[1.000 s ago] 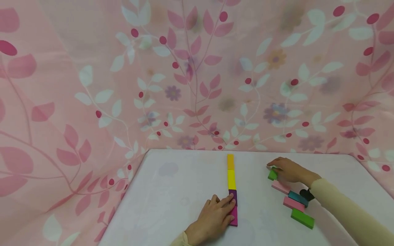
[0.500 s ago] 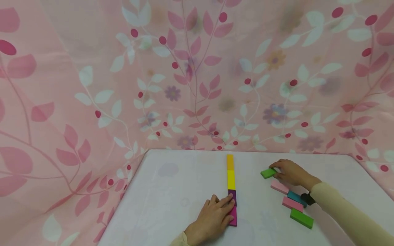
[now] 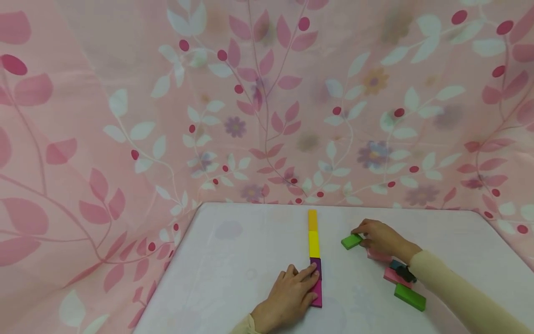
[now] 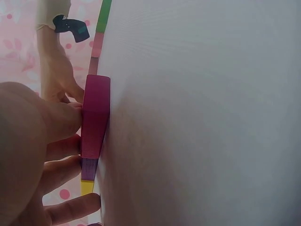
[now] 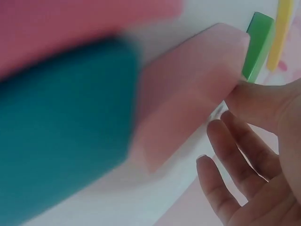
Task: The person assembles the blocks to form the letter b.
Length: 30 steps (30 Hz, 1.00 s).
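Pinching a short green rectangular block (image 3: 351, 241) at its right end, the right hand (image 3: 381, 239) sits right of centre in the head view, thumb and fingers clamped on it just above the white tabletop (image 3: 233, 287) or touching it; which, I cannot tell. The wrist and forearm lie over a pale pink block (image 3: 377, 256) and a teal block (image 3: 395, 264), hiding parts of both; a black wrist device (image 3: 405, 273) also overlaps a second pink block (image 3: 393, 277). A long green block (image 3: 410, 297) lies lower right. At lower centre, the left hand (image 3: 288, 294) rests with fingers extended and apart on a dark purple block (image 4: 89, 168) and a magenta block (image 3: 319, 292), covering their left sides; a yellow block (image 3: 314, 244) and an orange block (image 3: 312, 220) continue the row upward. In the right wrist view, the teal block is blurred and cut off at left.
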Tool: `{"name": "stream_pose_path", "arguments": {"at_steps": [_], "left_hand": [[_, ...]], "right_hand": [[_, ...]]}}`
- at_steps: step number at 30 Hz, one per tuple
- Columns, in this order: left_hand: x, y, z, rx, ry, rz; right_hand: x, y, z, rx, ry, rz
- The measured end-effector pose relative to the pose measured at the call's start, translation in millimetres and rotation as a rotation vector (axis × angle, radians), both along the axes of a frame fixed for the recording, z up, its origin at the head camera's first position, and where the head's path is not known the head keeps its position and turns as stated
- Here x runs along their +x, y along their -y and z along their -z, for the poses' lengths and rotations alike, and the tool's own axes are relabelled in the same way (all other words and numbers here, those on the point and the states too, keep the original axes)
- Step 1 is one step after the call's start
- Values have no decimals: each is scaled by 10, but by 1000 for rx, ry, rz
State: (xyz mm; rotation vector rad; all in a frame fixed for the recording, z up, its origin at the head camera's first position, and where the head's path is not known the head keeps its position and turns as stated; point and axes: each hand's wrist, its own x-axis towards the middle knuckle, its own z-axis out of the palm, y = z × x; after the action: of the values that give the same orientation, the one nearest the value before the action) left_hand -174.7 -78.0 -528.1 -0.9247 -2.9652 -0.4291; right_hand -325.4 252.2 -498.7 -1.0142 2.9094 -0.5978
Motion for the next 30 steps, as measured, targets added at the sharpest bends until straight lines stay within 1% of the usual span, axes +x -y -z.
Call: {"name": "stream_pose_path", "arguments": {"at_steps": [3,6,10,14,19,24,30], "left_hand": [[2,-1,-7,1,13,-5],[4,0,-10,-1,17,-9],[-2,-1,-19,0,27,-9],[-6,-2,-35,0,38,-10],[0,-3,-29,-6,20,-9],[-2,-3,-13,-17,-7,-3],[-13,-2,-4,-18,-6,-4]], "right_hand": [[28,101,-17,2,21,-27],[62,204,-39,25,17,-43],[105,320,-53,52,13,-20],[94,408,-20,72,11,6],[62,488,16,85,5,8],[70,537,18,82,-3,7],[79,571,9,74,-22,-11]]}}
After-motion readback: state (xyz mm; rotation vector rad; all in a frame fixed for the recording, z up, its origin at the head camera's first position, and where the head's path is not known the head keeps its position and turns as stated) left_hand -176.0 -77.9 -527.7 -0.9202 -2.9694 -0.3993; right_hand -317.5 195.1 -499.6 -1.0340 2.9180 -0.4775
